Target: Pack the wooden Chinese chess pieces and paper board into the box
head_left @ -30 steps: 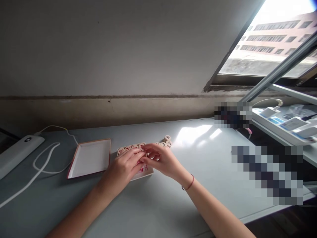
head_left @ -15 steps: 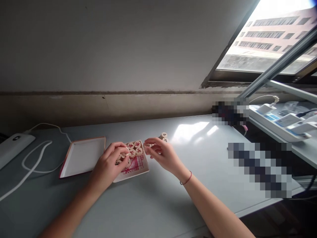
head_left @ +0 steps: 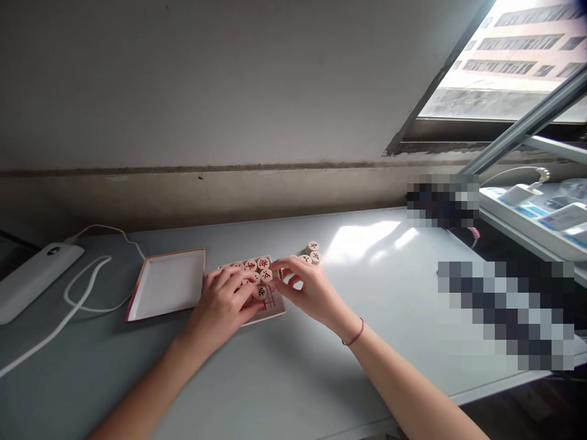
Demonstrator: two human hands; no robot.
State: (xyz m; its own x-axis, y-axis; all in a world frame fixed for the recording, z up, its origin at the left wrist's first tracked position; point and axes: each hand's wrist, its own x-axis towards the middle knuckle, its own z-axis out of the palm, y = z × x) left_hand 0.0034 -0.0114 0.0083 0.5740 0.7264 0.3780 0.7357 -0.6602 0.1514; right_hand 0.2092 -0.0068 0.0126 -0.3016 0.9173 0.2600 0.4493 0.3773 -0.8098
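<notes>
A shallow box (head_left: 263, 319) with red lines printed on its floor holds several round Chinese chess pieces (head_left: 250, 265) marked in red. My left hand (head_left: 229, 299) reaches over the box's left side, its thumb and fingers closed about a black-marked chess piece (head_left: 261, 292). At the right rim, my right hand (head_left: 305, 282) pinches another chess piece (head_left: 280, 275), tilted on its edge, between thumb and fingers. Just behind that hand, several more chess pieces (head_left: 314, 256) lie on the table. My left hand hides part of the box and some pieces.
An open box lid (head_left: 169, 284) lies left of the box. Farther left, a white power strip (head_left: 39, 278) trails a white cable (head_left: 87, 293) over the grey table (head_left: 348, 360). A shelf with chargers (head_left: 550, 214) stands at the right; two areas are blurred out.
My right hand has closed on a chess piece at the box's right rim. My left hand has shifted toward the box's middle, onto a black-marked piece. The view has turned slightly.
</notes>
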